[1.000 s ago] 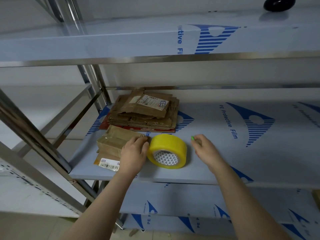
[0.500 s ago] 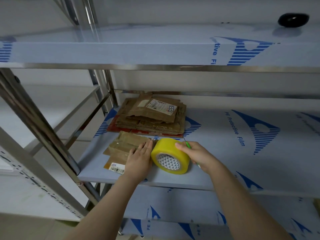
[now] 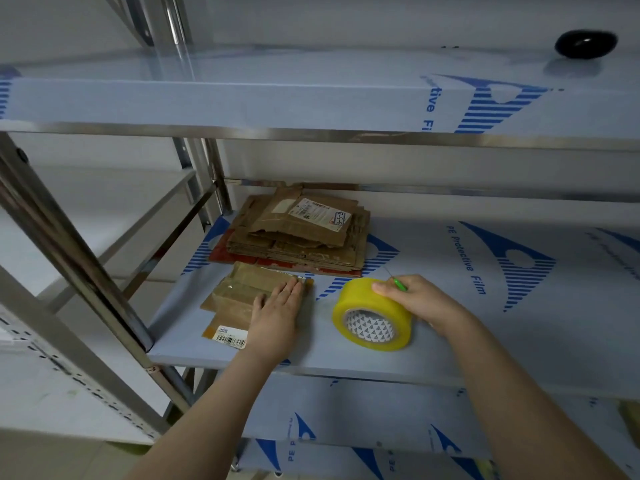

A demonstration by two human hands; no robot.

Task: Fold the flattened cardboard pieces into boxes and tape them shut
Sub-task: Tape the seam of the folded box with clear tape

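- Head view, centre: my left hand (image 3: 277,317) lies flat on the flattened cardboard piece (image 3: 242,289).
- I see my right hand (image 3: 420,301) curled over the yellow tape roll (image 3: 360,303) beside it.

Mid shelf (image 3: 467,344) of steel rack, film-covered w/ blue print. Back left: cardboard stack (image 3: 298,240), flattened. Just in front, nr front edge: flat cardboard piece (image 3: 242,289), barcode label twd edge. To its right, apart: yellow tape roll (image 3: 372,315), on edge. Top shelf (image 3: 277,95): black round obj (image 3: 586,44), far right.

Shelf film (image 3: 465,259) reads "PE Protective Film" — cardboard labels (image 3: 320,214) unreadable.
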